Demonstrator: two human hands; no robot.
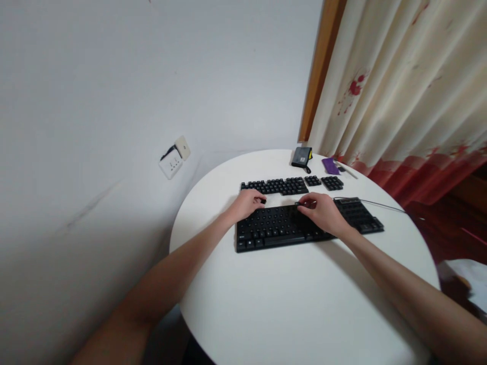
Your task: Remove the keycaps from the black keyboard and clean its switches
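Observation:
A black keyboard [274, 228] lies on the white round table, with keycaps along its lower left edge and many positions above them without caps. My left hand [249, 202] is over its upper left corner, fingers pinching a small black keycap [263, 201]. Above the keyboard's top edge, my right hand [317, 209] pinches another small dark keycap [298, 204] between thumb and fingertips. Just behind the keyboard, loose black keycaps [292, 186] are laid out in rows, with two smaller groups to their right. My right hand hides part of the keyboard.
A dark grey case [302, 156], a purple packet [330, 166] and a thin pale stick [348, 171] lie at the table's back. The keyboard cable [380, 205] runs off to the right. A wall with a socket [171, 163] borders the left; a curtain [414, 91] hangs behind.

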